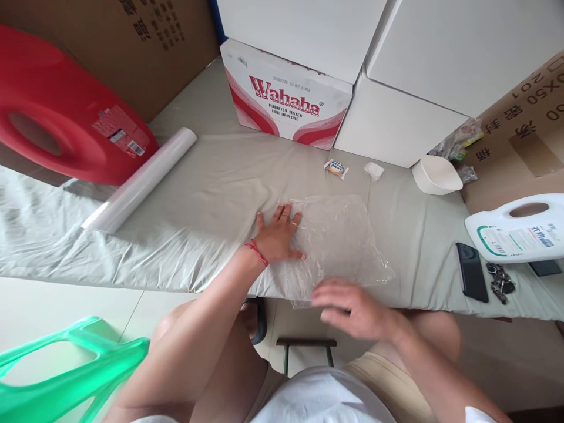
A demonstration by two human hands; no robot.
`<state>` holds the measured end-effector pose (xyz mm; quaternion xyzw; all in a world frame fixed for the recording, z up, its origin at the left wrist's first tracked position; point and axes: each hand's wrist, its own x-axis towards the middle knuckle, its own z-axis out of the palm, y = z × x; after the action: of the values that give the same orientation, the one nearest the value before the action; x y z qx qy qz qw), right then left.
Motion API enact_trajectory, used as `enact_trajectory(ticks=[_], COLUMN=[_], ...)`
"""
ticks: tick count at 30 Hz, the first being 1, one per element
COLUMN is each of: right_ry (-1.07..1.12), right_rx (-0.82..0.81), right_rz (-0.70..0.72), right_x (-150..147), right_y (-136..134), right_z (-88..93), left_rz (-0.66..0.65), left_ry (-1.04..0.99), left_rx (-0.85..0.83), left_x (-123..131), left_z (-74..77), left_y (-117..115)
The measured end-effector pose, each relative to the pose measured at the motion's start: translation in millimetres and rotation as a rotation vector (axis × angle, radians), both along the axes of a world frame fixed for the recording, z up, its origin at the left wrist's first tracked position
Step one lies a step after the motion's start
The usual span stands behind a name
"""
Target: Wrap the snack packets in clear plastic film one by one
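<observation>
A crumpled sheet of clear plastic film lies on the grey cloth-covered surface near its front edge. My left hand rests flat on the sheet's left side, fingers spread, a ring on one finger and a red string at the wrist. My right hand hovers at the sheet's near edge, slightly blurred, fingers stretched out toward the left and holding nothing I can see.
A roll of clear film lies at the left beside a red jug. A Wahaha carton and white boxes stand behind. A small wrapped snack, white bowl, white detergent jug, phone and keys lie right. A green stool stands bottom left.
</observation>
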<state>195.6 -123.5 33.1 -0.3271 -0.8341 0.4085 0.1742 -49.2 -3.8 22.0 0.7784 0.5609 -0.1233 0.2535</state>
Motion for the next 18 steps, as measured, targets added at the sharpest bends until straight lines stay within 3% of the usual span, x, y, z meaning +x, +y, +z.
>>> enact_trajectory(ticks=[3,6,8,10,12,14,18], right_ry=[-0.081,-0.237,-0.384,-0.467,-0.528,-0.567,-0.47], right_rx=[0.073,0.214,0.273,0.289,0.262,0.25,0.353], right_rz=[-0.396,-0.682,-0.77,-0.772,-0.721,-0.704,-0.794], right_x=[18,22,17,9,3,1,9], right_y=[86,192,254,298,324,333,313], right_z=[12.9,3.8,-8.3,-20.1,-28.6,-32.2,-21.3], left_rz=[-0.005,-0.004,0.002,0.013,0.013,0.0,-0.015], left_ry=[0.014,0.003,-0.031,-0.06,-0.062,-0.046,-0.029], left_rx=[-0.016,-0.032,-0.033,-0.032,-0.036,-0.044,-0.048], left_x=[2,2,0,-3,-7,-9,-10], left_z=[3.9,7.2,8.7,10.1,11.7,13.3,14.3], left_y=[2,4,6,7,10,12,17])
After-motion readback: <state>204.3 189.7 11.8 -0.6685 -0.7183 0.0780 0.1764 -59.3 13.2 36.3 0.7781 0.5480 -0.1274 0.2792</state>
